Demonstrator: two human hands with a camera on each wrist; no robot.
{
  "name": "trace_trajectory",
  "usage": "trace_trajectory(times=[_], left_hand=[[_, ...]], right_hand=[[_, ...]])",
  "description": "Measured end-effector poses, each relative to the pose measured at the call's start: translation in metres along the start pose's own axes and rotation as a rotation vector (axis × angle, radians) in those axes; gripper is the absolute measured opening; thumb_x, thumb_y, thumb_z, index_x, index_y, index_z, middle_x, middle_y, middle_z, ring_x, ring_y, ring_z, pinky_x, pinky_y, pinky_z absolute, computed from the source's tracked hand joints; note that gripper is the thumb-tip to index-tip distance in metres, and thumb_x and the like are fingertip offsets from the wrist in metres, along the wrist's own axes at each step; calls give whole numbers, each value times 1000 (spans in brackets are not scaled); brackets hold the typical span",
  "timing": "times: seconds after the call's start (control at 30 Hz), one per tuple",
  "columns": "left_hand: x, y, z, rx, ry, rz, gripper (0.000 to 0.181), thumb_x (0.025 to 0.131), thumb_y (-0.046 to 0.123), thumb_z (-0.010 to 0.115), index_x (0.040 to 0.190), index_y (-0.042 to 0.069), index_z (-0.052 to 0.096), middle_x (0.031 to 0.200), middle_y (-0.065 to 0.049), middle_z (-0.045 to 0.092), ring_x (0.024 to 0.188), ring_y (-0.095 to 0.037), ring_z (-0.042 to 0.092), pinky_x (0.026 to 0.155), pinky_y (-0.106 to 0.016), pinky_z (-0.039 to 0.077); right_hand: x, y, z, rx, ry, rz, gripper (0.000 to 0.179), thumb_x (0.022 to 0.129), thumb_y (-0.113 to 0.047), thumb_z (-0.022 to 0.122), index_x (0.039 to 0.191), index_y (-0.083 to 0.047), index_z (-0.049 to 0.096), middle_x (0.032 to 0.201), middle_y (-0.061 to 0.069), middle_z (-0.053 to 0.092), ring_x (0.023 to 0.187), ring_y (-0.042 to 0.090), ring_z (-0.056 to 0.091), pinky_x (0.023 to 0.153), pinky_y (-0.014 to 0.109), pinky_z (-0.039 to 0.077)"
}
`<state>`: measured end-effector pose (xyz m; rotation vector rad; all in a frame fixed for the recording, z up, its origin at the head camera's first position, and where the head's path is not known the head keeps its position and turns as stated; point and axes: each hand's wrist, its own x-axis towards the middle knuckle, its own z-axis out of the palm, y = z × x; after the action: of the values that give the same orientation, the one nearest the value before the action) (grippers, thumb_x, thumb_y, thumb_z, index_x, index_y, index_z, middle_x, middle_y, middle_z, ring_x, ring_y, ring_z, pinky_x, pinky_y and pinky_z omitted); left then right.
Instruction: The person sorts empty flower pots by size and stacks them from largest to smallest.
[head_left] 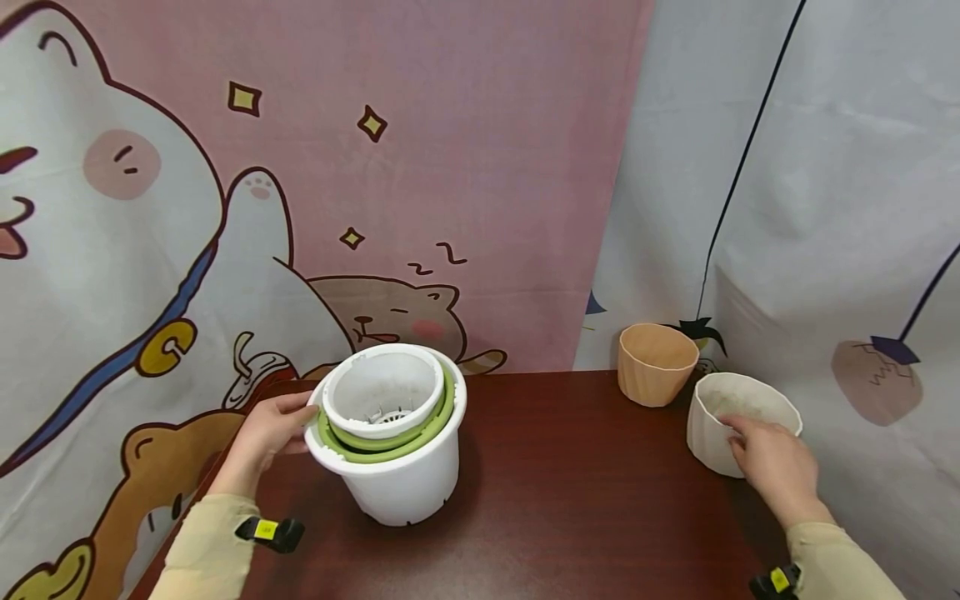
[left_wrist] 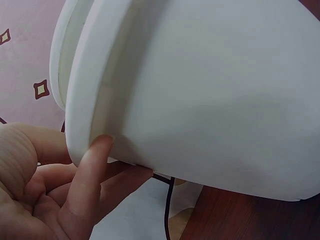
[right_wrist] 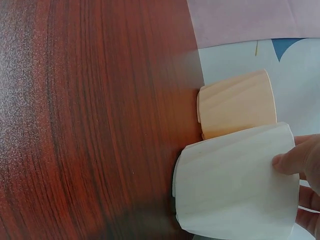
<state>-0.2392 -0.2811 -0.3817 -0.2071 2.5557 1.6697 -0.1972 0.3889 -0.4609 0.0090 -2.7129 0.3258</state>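
At the left of the head view stands a large white flower pot point(head_left: 405, 492), with a green pot point(head_left: 384, 456) and a smaller white pot point(head_left: 384, 383) nested inside it. My left hand point(head_left: 272, 431) grips the large pot's rim from the left side; in the left wrist view a fingertip point(left_wrist: 103, 142) presses just under the rim. Over on the right, my right hand point(head_left: 780, 468) pinches the rim of a cream-white faceted flower pot point(head_left: 708, 437). Its thumb point(right_wrist: 287, 164) lies on the outer wall in the right wrist view, with other fingers partly hidden behind the pot.
A peach-coloured faceted pot point(head_left: 651, 379) stands close behind the cream-white one, near the table's back right corner. The dark red wooden table point(head_left: 555, 483) stretches between the two groups. Printed cloth point(head_left: 510, 167) hangs behind and along the right side.
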Motion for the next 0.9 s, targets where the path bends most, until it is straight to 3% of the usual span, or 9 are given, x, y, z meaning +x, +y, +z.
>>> trace_trajectory(times=[0.47,0.9], left_hand=[[1,0,-1,19,-5,-3,55,100,18,59,144,-11,41,110,-23,65,74,-16,69,67,-39,62],[1,0,0,17,3,-10,53,100,17,59,143,-10,43,112,-24,65,74,-17,69,67,-39,62]], right_hand=[[-1,0,1,-26,-7,38,30,82,-2,72,111,-7,68,92,27,67,73,47,59,45,55,44],[-2,-11,-6,14,19,43,30,82,-2,69,112,-9,68,87,24,67,68,45,60,38,50,39]])
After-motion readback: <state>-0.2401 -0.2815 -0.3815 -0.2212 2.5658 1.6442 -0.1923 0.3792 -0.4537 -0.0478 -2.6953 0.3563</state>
